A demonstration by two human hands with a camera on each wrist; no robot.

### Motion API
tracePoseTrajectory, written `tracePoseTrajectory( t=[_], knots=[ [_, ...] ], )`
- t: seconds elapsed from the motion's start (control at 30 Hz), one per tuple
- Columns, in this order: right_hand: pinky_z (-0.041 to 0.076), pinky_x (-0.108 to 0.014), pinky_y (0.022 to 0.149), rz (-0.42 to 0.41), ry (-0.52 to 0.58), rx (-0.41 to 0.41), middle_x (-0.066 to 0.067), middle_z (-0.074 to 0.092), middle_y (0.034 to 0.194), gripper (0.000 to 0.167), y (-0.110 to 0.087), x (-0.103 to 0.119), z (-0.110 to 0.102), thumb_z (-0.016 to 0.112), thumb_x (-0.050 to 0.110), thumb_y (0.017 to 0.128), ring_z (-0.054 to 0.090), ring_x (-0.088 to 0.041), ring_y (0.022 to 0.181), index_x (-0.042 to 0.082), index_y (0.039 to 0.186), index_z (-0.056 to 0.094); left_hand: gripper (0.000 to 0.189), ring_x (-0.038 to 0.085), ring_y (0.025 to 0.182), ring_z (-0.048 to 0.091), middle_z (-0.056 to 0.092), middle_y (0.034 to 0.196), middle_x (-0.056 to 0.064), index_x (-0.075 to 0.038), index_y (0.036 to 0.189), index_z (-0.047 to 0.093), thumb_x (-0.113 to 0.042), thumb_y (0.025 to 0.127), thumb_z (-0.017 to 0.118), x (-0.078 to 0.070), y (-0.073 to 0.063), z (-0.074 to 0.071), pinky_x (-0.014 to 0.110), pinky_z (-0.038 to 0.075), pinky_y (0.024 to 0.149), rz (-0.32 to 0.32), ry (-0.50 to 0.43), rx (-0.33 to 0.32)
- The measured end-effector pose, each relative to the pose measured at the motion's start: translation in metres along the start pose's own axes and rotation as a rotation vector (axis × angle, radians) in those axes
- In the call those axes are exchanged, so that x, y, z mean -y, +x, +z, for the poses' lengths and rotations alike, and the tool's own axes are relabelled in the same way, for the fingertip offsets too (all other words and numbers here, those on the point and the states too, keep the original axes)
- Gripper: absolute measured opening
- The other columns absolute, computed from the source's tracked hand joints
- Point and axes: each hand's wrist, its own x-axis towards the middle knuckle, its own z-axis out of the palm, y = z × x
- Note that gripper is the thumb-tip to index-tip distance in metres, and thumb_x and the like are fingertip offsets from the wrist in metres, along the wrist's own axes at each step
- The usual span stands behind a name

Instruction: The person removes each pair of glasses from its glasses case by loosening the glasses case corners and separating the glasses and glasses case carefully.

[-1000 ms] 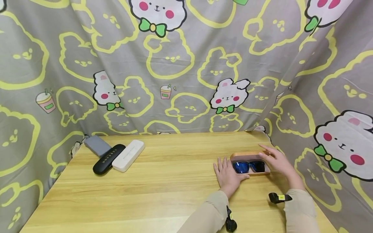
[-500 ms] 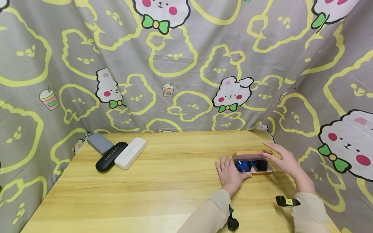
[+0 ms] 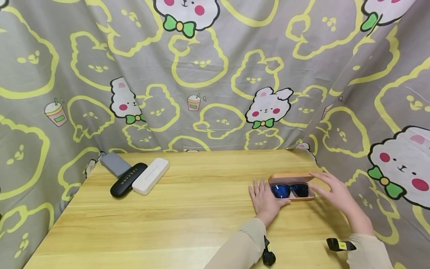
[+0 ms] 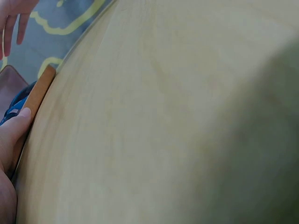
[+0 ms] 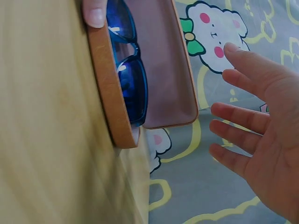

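An orange-brown glasses case [image 3: 302, 198] lies on the table with its lid raised and its pale lining showing. Inside it is a pair of sunglasses [image 3: 282, 191] with dark blue lenses. My left hand [image 3: 263, 203] rests against the case's left end, fingers straight and spread, thumb pressed along the front wall. In the right wrist view that thumb [image 5: 96, 16] touches the front rim of the case. My right hand [image 3: 337, 192] is beside the case's right end, its fingers extended and holding nothing. The right wrist view shows a gap between these fingers and the lid [image 5: 161, 70].
At the table's back left lie a white glasses case [image 3: 150, 176], a black glasses case [image 3: 128, 180] and a grey case [image 3: 115, 163], close together. A patterned curtain [image 3: 208, 74] hangs behind and beside the wooden table [image 3: 168, 224].
My right hand has shifted right, from over the case's lid to beside its right end. The left hand stays at the case's left end, and the sunglasses remain inside. The head view has shifted slightly.
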Motion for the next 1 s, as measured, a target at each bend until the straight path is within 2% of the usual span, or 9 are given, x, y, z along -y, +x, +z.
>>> tracePoseTrajectory(
  t=[0.13, 0.3, 0.5, 0.63, 0.83, 1.0],
  knots=[
    [0.029, -0.077, 0.094, 0.027, -0.028, 0.005, -0.033, 0.049, 0.136, 0.051, -0.005, -0.002, 0.003, 0.067, 0.031, 0.092, 0.036, -0.06, 0.128, 0.003, 0.134, 0.057, 0.108, 0.023, 0.151, 0.023, 0.043, 0.152, -0.005, -0.023, 0.143, 0.047, -0.087, 0.057, 0.062, -0.001, -0.001, -0.001, 0.048, 0.018, 0.123, -0.001, 0.002, 0.005],
    [0.03, -0.077, 0.092, 0.076, -0.056, 0.055, -0.034, 0.046, 0.137, 0.055, -0.009, -0.003, 0.006, 0.066, 0.037, 0.092, 0.036, -0.061, 0.127, 0.005, 0.135, 0.056, 0.108, 0.022, 0.151, 0.022, 0.042, 0.153, -0.005, -0.023, 0.143, 0.047, -0.088, 0.058, 0.061, -0.002, -0.002, 0.0, 0.049, 0.018, 0.122, 0.006, 0.012, 0.018],
    [0.038, -0.07, 0.09, 0.057, -0.079, 0.063, -0.032, 0.051, 0.132, 0.054, -0.007, -0.01, 0.015, 0.069, 0.036, 0.09, 0.047, -0.056, 0.118, 0.004, 0.132, 0.058, 0.108, 0.022, 0.15, 0.024, 0.043, 0.152, -0.006, -0.024, 0.142, 0.048, -0.089, 0.057, 0.059, -0.003, -0.003, -0.001, 0.049, 0.019, 0.122, 0.008, 0.026, 0.012],
    [0.039, -0.069, 0.092, 0.063, -0.092, 0.076, -0.032, 0.052, 0.131, 0.057, -0.004, -0.013, 0.022, 0.069, 0.038, 0.089, 0.047, -0.054, 0.119, 0.001, 0.131, 0.058, 0.107, 0.023, 0.15, 0.024, 0.044, 0.152, -0.004, -0.023, 0.142, 0.049, -0.088, 0.057, 0.061, -0.003, -0.002, 0.0, 0.049, 0.019, 0.122, 0.002, 0.007, -0.003],
    [0.041, -0.065, 0.092, 0.016, -0.113, 0.076, -0.032, 0.06, 0.121, 0.056, 0.0, -0.016, 0.032, 0.072, 0.035, 0.087, 0.052, -0.051, 0.114, -0.004, 0.126, 0.061, 0.109, 0.023, 0.15, 0.023, 0.044, 0.152, -0.004, -0.023, 0.143, 0.048, -0.088, 0.057, 0.061, -0.002, -0.001, 0.0, 0.049, 0.018, 0.122, -0.001, 0.007, -0.002],
    [0.041, -0.065, 0.094, 0.043, -0.1, 0.118, -0.034, 0.058, 0.123, 0.058, 0.001, -0.016, 0.04, 0.071, 0.035, 0.088, 0.051, -0.052, 0.116, -0.005, 0.129, 0.058, 0.109, 0.023, 0.151, 0.023, 0.044, 0.152, -0.004, -0.023, 0.143, 0.048, -0.089, 0.057, 0.061, -0.001, 0.0, 0.0, 0.049, 0.018, 0.122, 0.0, 0.008, -0.004]
  ],
)
